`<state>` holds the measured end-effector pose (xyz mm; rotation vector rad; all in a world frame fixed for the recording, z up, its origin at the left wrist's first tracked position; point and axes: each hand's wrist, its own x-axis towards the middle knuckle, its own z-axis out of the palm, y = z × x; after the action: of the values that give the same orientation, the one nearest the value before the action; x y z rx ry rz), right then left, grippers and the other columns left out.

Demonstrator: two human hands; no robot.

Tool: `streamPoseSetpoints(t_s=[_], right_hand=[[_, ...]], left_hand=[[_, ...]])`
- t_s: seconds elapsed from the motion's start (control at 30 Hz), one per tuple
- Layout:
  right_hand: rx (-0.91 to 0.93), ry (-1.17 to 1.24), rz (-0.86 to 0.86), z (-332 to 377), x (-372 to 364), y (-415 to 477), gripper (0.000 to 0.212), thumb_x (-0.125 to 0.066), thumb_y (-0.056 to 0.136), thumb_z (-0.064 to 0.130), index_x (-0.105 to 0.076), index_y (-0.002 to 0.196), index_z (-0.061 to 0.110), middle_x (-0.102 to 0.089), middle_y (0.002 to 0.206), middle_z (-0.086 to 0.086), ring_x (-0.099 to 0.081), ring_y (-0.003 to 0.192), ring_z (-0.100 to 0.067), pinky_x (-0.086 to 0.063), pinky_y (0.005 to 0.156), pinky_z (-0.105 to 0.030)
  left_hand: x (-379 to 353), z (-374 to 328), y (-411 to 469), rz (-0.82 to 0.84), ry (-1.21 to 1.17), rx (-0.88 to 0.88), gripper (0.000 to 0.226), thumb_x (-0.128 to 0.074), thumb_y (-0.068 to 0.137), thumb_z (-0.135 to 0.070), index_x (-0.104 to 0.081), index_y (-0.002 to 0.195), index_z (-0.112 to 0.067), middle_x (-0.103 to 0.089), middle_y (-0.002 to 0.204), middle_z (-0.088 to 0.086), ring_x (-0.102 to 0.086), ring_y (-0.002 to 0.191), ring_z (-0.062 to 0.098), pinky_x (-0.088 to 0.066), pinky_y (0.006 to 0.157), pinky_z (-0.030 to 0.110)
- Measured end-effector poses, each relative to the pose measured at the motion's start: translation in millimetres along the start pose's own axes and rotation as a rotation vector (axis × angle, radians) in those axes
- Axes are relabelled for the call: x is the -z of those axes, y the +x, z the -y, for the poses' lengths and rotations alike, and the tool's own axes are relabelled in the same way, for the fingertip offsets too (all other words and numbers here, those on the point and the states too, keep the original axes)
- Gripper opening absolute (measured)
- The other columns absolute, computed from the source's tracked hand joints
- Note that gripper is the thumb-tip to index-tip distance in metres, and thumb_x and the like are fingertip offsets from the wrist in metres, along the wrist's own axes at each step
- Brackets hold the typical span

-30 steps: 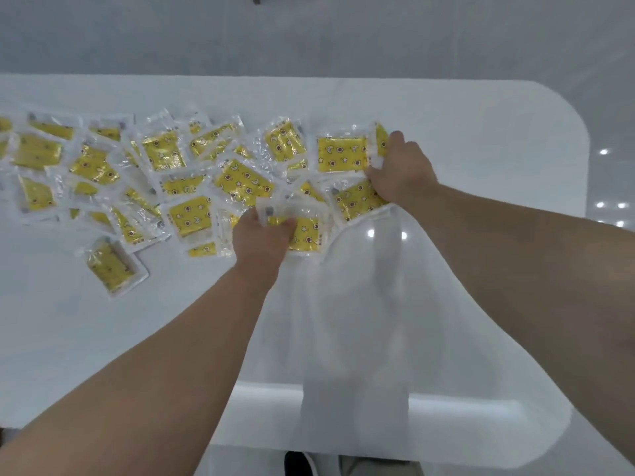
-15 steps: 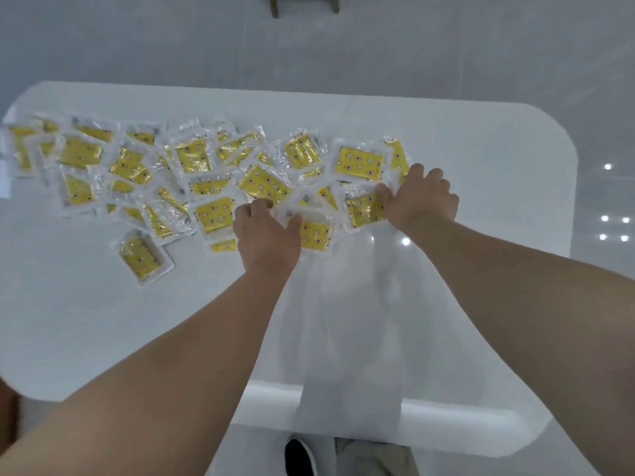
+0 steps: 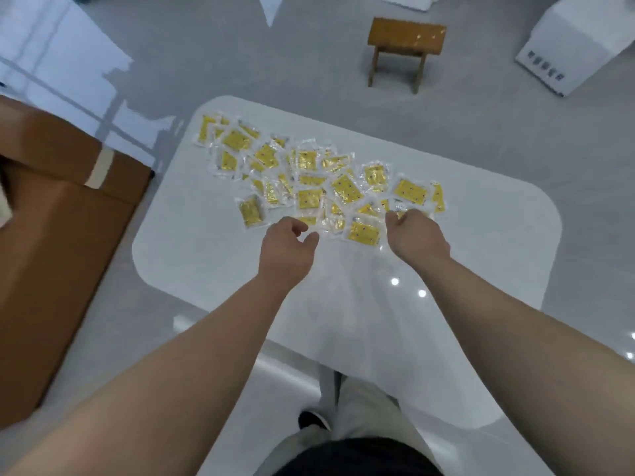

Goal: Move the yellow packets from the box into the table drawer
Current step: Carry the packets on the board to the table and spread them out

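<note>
Several yellow packets (image 3: 345, 188) in clear wrappers lie scattered across the far half of the white table (image 3: 498, 255). My left hand (image 3: 287, 243) hovers at the near edge of the pile with thumb and fingers loosely curved and nothing in it. A packet (image 3: 364, 231) lies between my hands. My right hand (image 3: 417, 235) reaches the pile's near right edge, its fingertips bent down onto a wrapper; whether they pinch it is hidden. The open brown cardboard box (image 3: 51, 235) stands on the floor left of the table. No drawer can be made out.
A small wooden stool (image 3: 405, 39) stands on the grey floor beyond the table. A white appliance (image 3: 577, 46) sits at the top right. My legs and a dark shoe (image 3: 312, 420) show below the table's near edge.
The view has pulled up and back, so the table looks smaller and the box and stool appear. My left hand has come off the packet it held. My right hand stays at the pile's right edge.
</note>
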<state>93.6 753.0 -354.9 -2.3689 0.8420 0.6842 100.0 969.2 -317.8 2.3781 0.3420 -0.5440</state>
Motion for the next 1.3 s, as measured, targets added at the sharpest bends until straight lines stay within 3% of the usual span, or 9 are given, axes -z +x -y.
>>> streamPoseSetpoints(t_s=[0.17,0.3,0.4,0.5,0.57,0.8,0.97,1.13,1.3], right_hand=[[0.213,-0.011,0.045,46,-25,-86,0.05,-0.032,0.101,0.055,-0.058,0.096,0.012,-0.063,0.094,-0.006,-0.06,0.095,-0.032,-0.049,0.086,-0.042],[0.371,-0.095,0.095,80,-62,-151,0.044,-0.034,0.101,0.053,-0.044,0.074,0.019,-0.054,0.076,0.0,-0.057,0.083,-0.029,-0.043,0.071,-0.037],[0.517,-0.214,0.143,105,-102,-208,0.044,-0.035,0.102,0.052,-0.048,0.076,0.019,-0.057,0.077,0.0,-0.058,0.083,-0.029,-0.05,0.078,-0.04],[0.662,-0.337,0.201,125,-143,-268,0.043,-0.035,0.102,0.05,-0.049,0.078,0.018,-0.059,0.079,0.0,-0.06,0.085,-0.028,-0.052,0.085,-0.043],[0.765,-0.418,0.252,136,-170,-309,0.042,-0.035,0.102,0.05,-0.049,0.079,0.018,-0.06,0.083,-0.001,-0.06,0.088,-0.029,-0.052,0.088,-0.045],[1.062,-0.653,0.392,147,-269,-451,0.044,-0.036,0.103,0.049,-0.05,0.078,0.016,-0.068,0.101,-0.015,-0.063,0.101,-0.035,-0.051,0.089,-0.041],[1.269,-0.81,0.443,133,-341,-546,0.046,-0.037,0.102,0.049,-0.061,0.099,0.011,-0.069,0.11,-0.018,-0.063,0.109,-0.038,-0.05,0.088,-0.04],[1.467,-1.014,0.596,92,-414,-663,0.043,-0.036,0.102,0.051,-0.059,0.103,0.014,-0.066,0.104,-0.009,-0.062,0.105,-0.034,-0.051,0.09,-0.04],[1.57,-1.125,0.654,74,-440,-701,0.04,-0.035,0.104,0.05,-0.054,0.098,0.015,-0.059,0.093,0.0,-0.057,0.09,-0.025,-0.05,0.082,-0.038]], left_hand=[[67,49,-73,-0.051,-0.134,0.042,0.026,-0.067,0.092,-0.032,-0.063,0.113,-0.017,-0.061,0.115,-0.003,-0.056,0.104,0.01,-0.04,0.086,0.022],[100,110,-128,-0.124,-0.248,0.154,0.027,-0.067,0.092,-0.031,-0.063,0.116,-0.018,-0.062,0.114,-0.004,-0.058,0.105,0.012,-0.043,0.085,0.023],[117,173,-179,-0.194,-0.377,0.287,0.027,-0.066,0.091,-0.031,-0.064,0.115,-0.019,-0.062,0.113,-0.003,-0.062,0.101,0.016,-0.051,0.084,0.027],[130,228,-232,-0.325,-0.469,0.366,0.016,-0.067,0.091,-0.026,-0.065,0.105,-0.019,-0.065,0.101,-0.005,-0.062,0.086,0.011,-0.045,0.061,0.007],[136,259,-269,-0.411,-0.513,0.413,0.009,-0.066,0.092,-0.022,-0.064,0.101,-0.02,-0.064,0.092,-0.007,-0.059,0.077,0.008,-0.04,0.053,0.006],[138,363,-397,-0.626,-0.67,0.595,0.012,-0.067,0.092,-0.023,-0.067,0.103,-0.019,-0.065,0.098,-0.006,-0.062,0.091,0.012,-0.045,0.075,0.02],[125,432,-489,-0.742,-0.757,0.739,0.008,-0.068,0.09,-0.026,-0.062,0.095,-0.026,-0.065,0.099,-0.007,-0.064,0.093,0.016,-0.052,0.084,0.028],[94,498,-604,-0.936,-0.925,0.965,0.008,-0.068,0.089,-0.024,-0.063,0.096,-0.024,-0.067,0.101,-0.003,-0.065,0.095,0.018,-0.048,0.079,0.026],[77,510,-642,-1.012,-1.002,1.067,0.01,-0.069,0.09,-0.026,-0.063,0.098,-0.024,-0.066,0.1,-0.003,-0.063,0.091,0.017,-0.045,0.078,0.024]])
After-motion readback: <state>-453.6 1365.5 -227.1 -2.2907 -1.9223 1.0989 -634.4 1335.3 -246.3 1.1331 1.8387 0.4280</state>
